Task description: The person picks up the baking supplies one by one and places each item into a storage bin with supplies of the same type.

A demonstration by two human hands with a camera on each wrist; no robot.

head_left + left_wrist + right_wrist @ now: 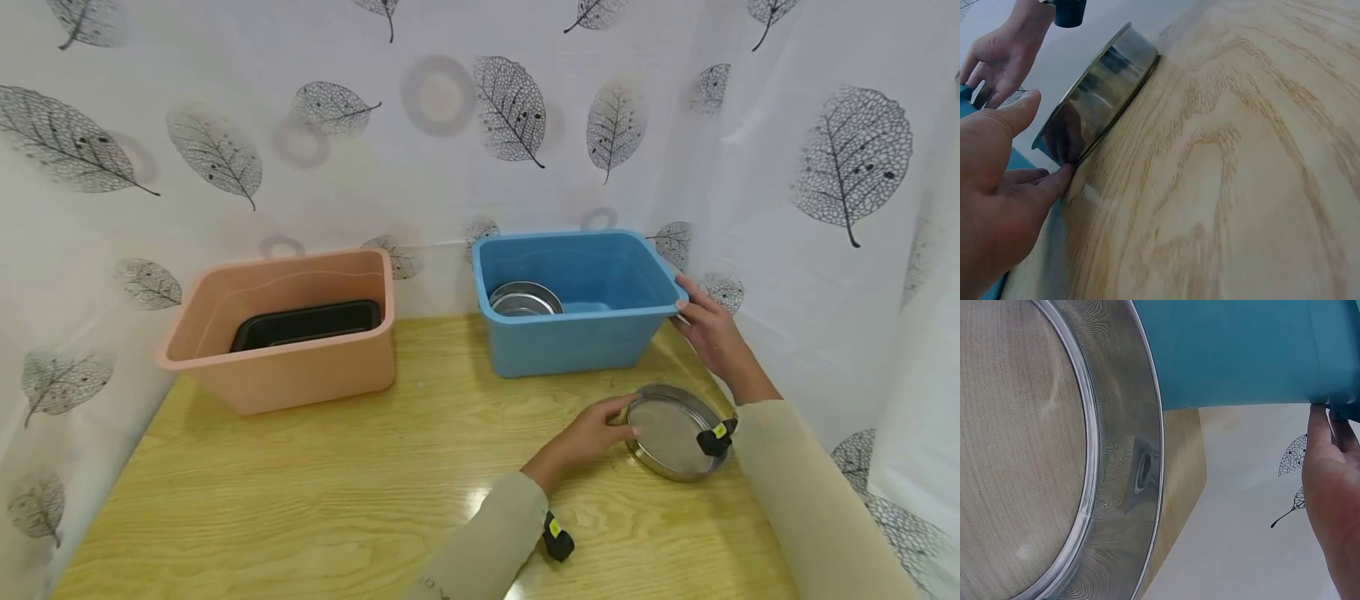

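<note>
A round metal sieve (671,433) with a fine mesh bottom lies on the table at the right. My left hand (588,437) is at its left side, fingertips touching the lower edge of the sieve wall (1100,94), thumb stretched out above in the left wrist view. My right hand (712,337) holds the right rim of the blue plastic bin (570,342); the right wrist view has its fingers (1318,428) right at that rim. Inside the blue bin are round metal pieces (525,298), partly hidden by the front wall.
A pink plastic bin (300,375) stands at the back left with a black rectangular pan (307,325) in it. Both bins are close to a white leaf-printed curtain (435,192) behind the wooden table (300,492). Black wrist cameras are strapped on both sleeves.
</note>
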